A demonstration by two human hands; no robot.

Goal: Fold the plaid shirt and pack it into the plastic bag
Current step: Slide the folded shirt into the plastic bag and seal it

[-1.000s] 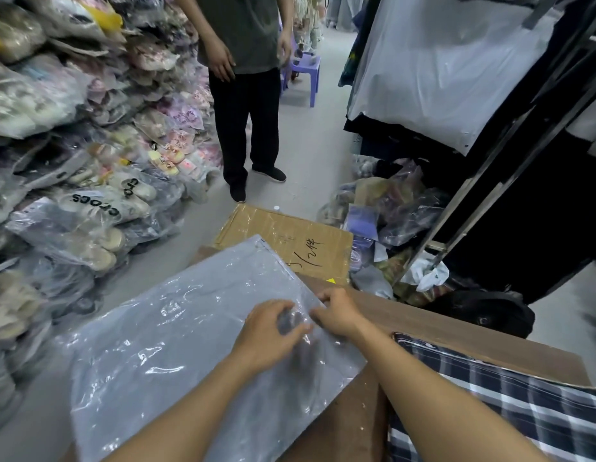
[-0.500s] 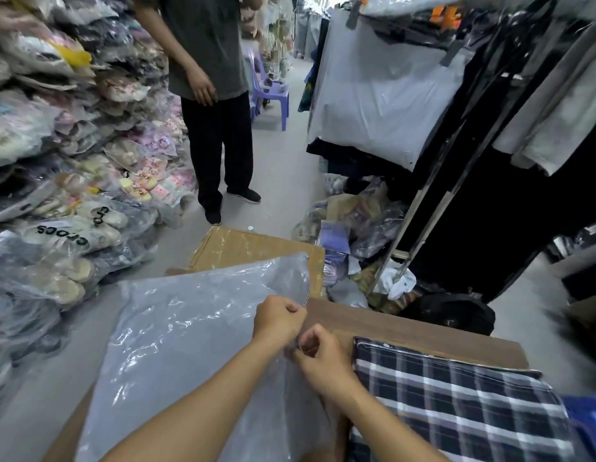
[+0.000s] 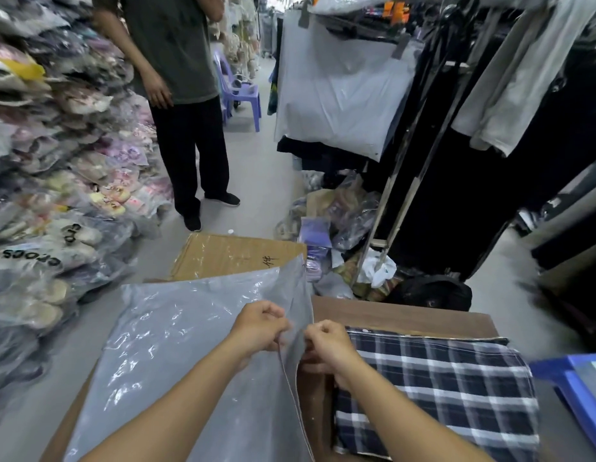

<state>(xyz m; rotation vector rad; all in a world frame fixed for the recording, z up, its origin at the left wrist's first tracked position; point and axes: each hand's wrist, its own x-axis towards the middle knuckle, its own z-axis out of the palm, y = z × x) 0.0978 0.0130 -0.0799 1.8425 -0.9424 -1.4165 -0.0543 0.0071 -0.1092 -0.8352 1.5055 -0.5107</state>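
Note:
A clear plastic bag (image 3: 176, 348) lies spread over the left part of the brown table (image 3: 403, 316), its right edge raised. My left hand (image 3: 258, 328) pinches one layer of that edge, and my right hand (image 3: 326, 348) pinches the other layer just beside it. The two layers are parted a little between my hands. The folded plaid shirt (image 3: 446, 391), dark blue with white stripes, rests flat on the table just right of my right hand, outside the bag.
A person (image 3: 179, 95) stands in the aisle ahead. Bagged shoes (image 3: 49, 201) are piled along the left. A flat cardboard box (image 3: 236, 255) lies beyond the table. Clothes racks (image 3: 423, 135) and loose bags fill the right. A blue tray (image 3: 576, 391) sits at the right edge.
The bag's right edge has lifted and my hands have shifted from its far corner to the middle of that edge. The view has swung right, showing more of the shirt.

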